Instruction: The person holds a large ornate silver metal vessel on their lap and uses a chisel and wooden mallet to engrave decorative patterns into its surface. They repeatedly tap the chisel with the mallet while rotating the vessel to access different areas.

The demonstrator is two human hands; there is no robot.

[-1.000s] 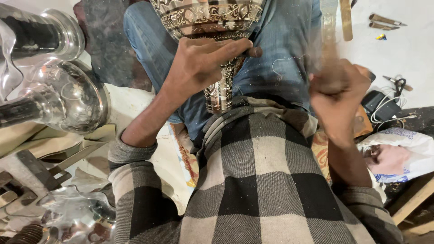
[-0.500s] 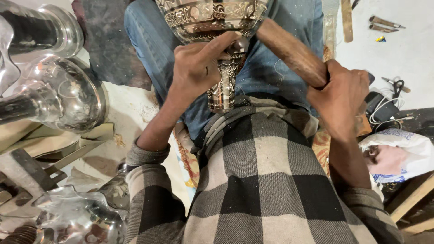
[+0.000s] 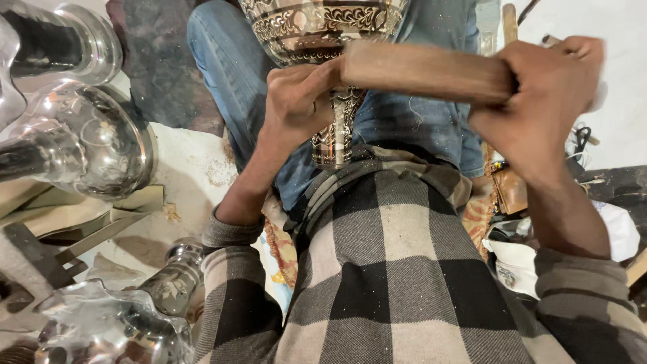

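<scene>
An engraved, shiny metal vase [image 3: 322, 30] rests on my lap, its narrow stem [image 3: 335, 131] pointing toward my body. My left hand [image 3: 294, 101] is closed around that stem and holds something small against it; I cannot tell what. A thick brown wooden stick [image 3: 426, 71] lies level across the vase's lower body. My right hand [image 3: 546, 101] grips the stick's right end. The vase's upper part is cut off by the top edge of the view.
Several polished metal vessels stand at the left: a large rounded one [image 3: 87, 141], another at the top left [image 3: 47, 40], smaller ones at the bottom left [image 3: 101, 323]. Tools and wires [image 3: 579, 138] lie on the floor at the right, beside white bags [image 3: 620, 229].
My right hand has swung the wooden stick up and leftward, from beside my right knee to level across the vase. My left hand has stayed on the stem.
</scene>
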